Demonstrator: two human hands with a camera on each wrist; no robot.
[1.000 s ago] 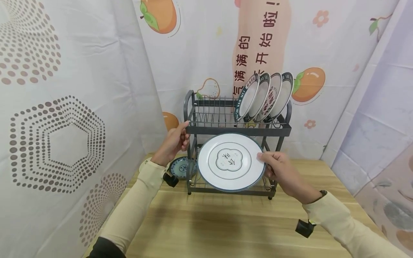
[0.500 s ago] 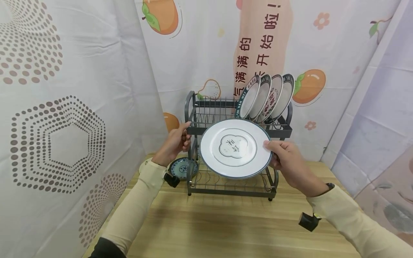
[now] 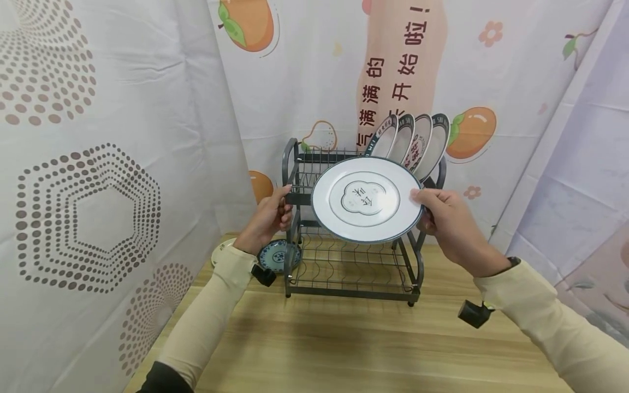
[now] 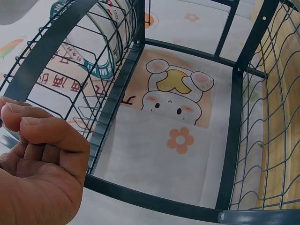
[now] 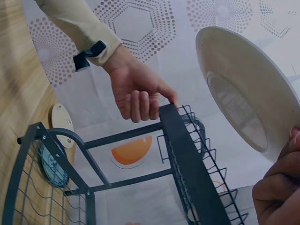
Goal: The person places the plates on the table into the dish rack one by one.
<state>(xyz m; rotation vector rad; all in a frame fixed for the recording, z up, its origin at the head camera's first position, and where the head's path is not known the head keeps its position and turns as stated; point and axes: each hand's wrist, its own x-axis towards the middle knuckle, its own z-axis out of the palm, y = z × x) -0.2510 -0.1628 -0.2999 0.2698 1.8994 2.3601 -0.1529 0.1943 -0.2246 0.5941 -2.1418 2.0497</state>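
Note:
My right hand (image 3: 449, 224) pinches a white plate (image 3: 339, 224) by its right rim, thumb on top. The plate has a thin blue edge and a lobed centre design with characters. It is tilted in front of the upper tier of a dark two-tier dish rack (image 3: 354, 293), and its pale underside shows in the right wrist view. At the upper tier's left front corner, my left hand (image 3: 267, 218) grips the dish rack with its thumb along the corner and its other fingers curled. Several patterned plates (image 3: 437, 144) stand upright on the upper tier's right side, partly hidden by the held plate.
Behind the rack's left side lie a blue-patterned plate (image 3: 272, 255) and a pale plate (image 3: 219, 251), both on the wooden table (image 3: 314, 344). The lower tier (image 3: 344, 267) shows bare wires. A printed curtain (image 3: 304, 71) hangs close behind.
My right hand has raised the white plate from in front of the lower tier to the upper tier, shifting slightly right. The left hand stays at the rack's corner.

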